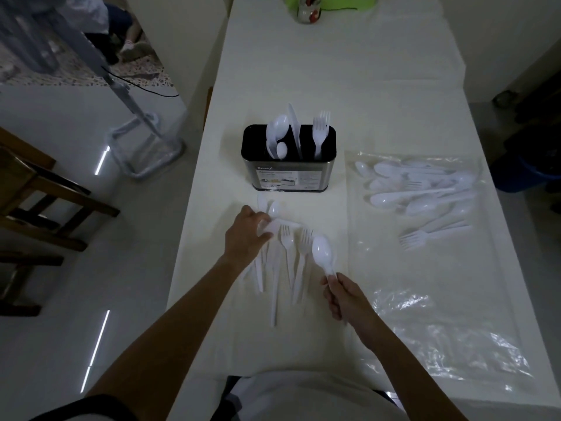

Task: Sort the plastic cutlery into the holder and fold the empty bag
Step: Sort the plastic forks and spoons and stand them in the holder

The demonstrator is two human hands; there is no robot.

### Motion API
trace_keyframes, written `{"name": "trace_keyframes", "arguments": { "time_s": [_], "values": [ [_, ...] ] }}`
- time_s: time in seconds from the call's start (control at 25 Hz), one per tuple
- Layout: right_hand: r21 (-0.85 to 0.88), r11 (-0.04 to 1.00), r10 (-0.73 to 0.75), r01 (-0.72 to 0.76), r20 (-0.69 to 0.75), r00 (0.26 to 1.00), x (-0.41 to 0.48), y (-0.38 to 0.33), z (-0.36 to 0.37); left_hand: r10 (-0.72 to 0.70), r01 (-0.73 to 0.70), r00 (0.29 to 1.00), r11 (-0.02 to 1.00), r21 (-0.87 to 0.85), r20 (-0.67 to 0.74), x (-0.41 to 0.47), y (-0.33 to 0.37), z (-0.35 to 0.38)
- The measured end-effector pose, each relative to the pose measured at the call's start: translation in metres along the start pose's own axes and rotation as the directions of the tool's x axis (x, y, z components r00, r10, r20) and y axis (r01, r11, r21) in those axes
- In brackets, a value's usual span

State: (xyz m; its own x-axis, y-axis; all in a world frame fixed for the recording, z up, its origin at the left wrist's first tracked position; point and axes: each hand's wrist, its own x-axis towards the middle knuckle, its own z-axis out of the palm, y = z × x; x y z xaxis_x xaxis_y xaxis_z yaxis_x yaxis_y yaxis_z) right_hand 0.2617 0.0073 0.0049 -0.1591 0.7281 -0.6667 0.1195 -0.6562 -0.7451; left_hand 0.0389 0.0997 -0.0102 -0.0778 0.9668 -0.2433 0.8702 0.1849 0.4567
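A black and steel cutlery holder (288,174) stands mid-table, with white spoons, a knife and forks upright in its slots. Loose white plastic cutlery (287,262) lies in front of it. My left hand (246,235) rests on the left end of this pile, its fingers closed around a white piece. My right hand (343,296) holds a white spoon (321,253) by the handle, bowl pointing up, above the pile's right side. A clear plastic bag (425,268) lies flat to the right, with several spoons and forks (419,192) in its far end.
The white table (303,71) runs away from me. A green object and a small jar (309,10) sit at the far end. A wooden chair (39,202) and a metal stand (142,147) are on the floor to the left.
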Motion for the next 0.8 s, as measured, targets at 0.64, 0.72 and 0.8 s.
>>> {"name": "trace_keyframes", "arguments": {
  "time_s": [0.64, 0.72, 0.8],
  "values": [
    [0.181, 0.981, 0.038, -0.074, 0.193, 0.98, 0.008, -0.026, 0.008, -0.129, 0.157, 0.988, 0.782, -0.603, 0.089, -0.044, 0.053, 0.019],
    [0.23, 0.968, 0.051, -0.099, 0.207, 0.977, 0.006, -0.02, 0.006, -0.099, 0.112, 0.994, 0.847, -0.52, 0.052, -0.042, 0.054, 0.023],
    [0.172, 0.982, 0.038, -0.075, 0.206, 0.978, 0.006, -0.016, 0.004, -0.032, 0.056, 0.998, 0.871, -0.488, 0.058, -0.037, 0.055, 0.022]
  ]
}}
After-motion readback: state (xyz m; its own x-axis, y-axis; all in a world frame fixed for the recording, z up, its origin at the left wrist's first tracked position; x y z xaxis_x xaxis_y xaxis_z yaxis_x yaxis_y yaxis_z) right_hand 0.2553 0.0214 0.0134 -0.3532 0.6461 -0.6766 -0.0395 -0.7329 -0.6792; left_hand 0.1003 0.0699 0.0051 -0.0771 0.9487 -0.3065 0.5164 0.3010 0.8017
